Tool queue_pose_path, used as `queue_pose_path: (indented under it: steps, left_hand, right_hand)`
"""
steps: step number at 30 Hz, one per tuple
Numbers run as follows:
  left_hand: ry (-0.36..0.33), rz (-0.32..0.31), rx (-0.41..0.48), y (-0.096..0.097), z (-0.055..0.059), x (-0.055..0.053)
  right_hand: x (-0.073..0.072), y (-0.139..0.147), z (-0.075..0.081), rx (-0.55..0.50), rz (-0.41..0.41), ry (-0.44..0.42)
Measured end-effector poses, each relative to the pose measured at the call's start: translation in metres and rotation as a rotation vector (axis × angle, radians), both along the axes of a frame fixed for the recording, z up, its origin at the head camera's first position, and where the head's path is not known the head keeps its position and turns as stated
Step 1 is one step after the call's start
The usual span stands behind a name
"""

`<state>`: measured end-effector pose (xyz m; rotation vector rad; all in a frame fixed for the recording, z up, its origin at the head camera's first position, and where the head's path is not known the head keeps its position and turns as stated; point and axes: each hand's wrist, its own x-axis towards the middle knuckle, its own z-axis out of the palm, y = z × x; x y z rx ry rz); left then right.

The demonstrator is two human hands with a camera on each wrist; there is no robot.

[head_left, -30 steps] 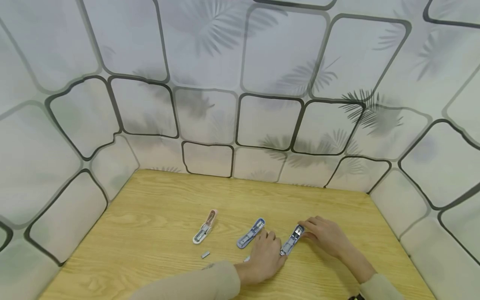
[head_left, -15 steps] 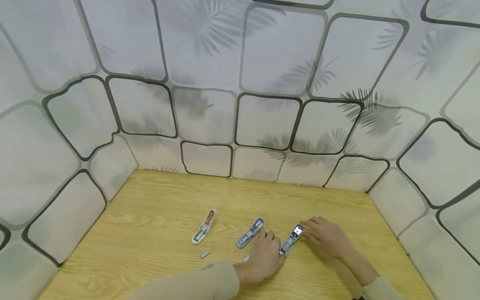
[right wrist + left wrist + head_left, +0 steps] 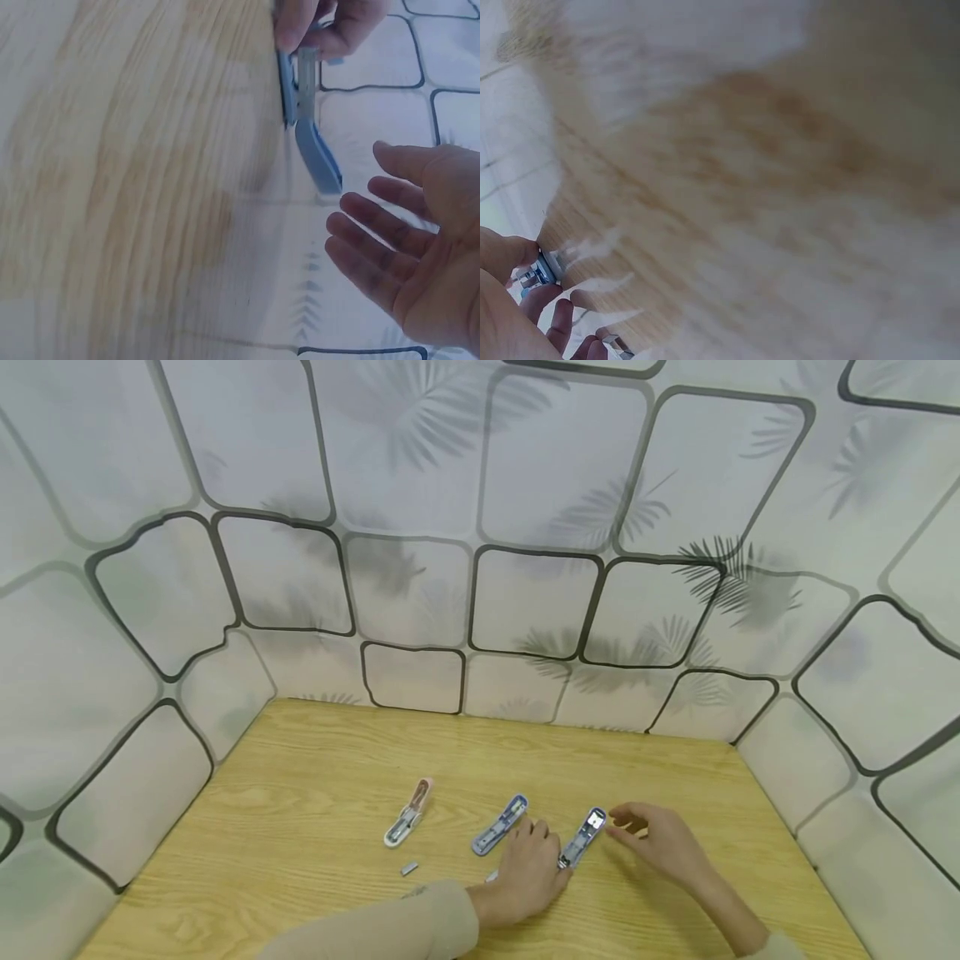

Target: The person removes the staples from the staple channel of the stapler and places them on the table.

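Observation:
A blue stapler (image 3: 582, 837), swung wide open, lies tilted in front of the hands. My left hand (image 3: 528, 868) pinches its near end between thumb and fingers; in the left wrist view that stapler end (image 3: 541, 270) shows between the fingertips. My right hand (image 3: 660, 843) is just right of the stapler's far end, fingers loosely bent, with nothing in it. The right wrist view shows a gap between the right hand (image 3: 420, 247) and the stapler's raised blue arm (image 3: 319, 157). A small strip of staples (image 3: 492, 877) is partly hidden behind the left hand.
Left of the hands, a second opened blue stapler (image 3: 498, 827) lies on the wooden table (image 3: 315, 827). Farther left are an opened pink and white stapler (image 3: 408, 816) and a small grey strip of staples (image 3: 409, 868). A patterned curtain (image 3: 420, 585) encloses the back and sides.
My right hand has let go of the stapler's far end and drawn slightly to the right, its fingers loosening. The left hand keeps its grip on the near end.

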<state>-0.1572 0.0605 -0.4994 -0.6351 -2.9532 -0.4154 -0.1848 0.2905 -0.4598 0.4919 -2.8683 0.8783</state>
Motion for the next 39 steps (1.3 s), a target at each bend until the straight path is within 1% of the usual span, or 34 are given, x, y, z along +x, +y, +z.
queue_pose_path:
  steps: [4, 6, 10, 16, 20, 24, 29, 32, 39]
  left_hand:
    - [0.010, -0.004, -0.004, 0.000, -0.001, 0.000]
    - [0.011, -0.005, -0.002, 0.000, -0.001, 0.000]
    - [0.008, -0.006, -0.001, 0.000, -0.001, 0.000]
    - [0.014, -0.006, -0.012, 0.000, -0.001, -0.001]
    - [0.029, -0.001, -0.020, 0.001, -0.002, -0.001]
    - [0.041, 0.001, -0.028, 0.001, -0.003, -0.001]
    - [0.056, 0.004, -0.025, 0.001, -0.002, -0.001]
    - [0.054, 0.006, -0.024, 0.001, -0.002, -0.001]
    - [0.038, 0.008, -0.027, 0.001, -0.001, 0.000]
  right_hand:
    - [0.003, -0.006, 0.004, -0.103, -0.062, -0.167]
    - [0.003, -0.010, 0.004, -0.164, -0.080, -0.226]
    - [0.003, -0.016, -0.001, -0.261, -0.100, -0.298]
    - [0.005, -0.027, -0.007, -0.310, -0.087, -0.366]
    - [0.006, -0.034, -0.011, -0.309, -0.079, -0.383]
    - [0.008, -0.040, -0.015, -0.269, -0.083, -0.357]
    - [0.009, -0.044, -0.018, -0.259, -0.079, -0.366]
    - [0.009, -0.045, -0.019, -0.262, -0.076, -0.386]
    - [0.008, -0.046, -0.020, -0.268, -0.047, -0.383]
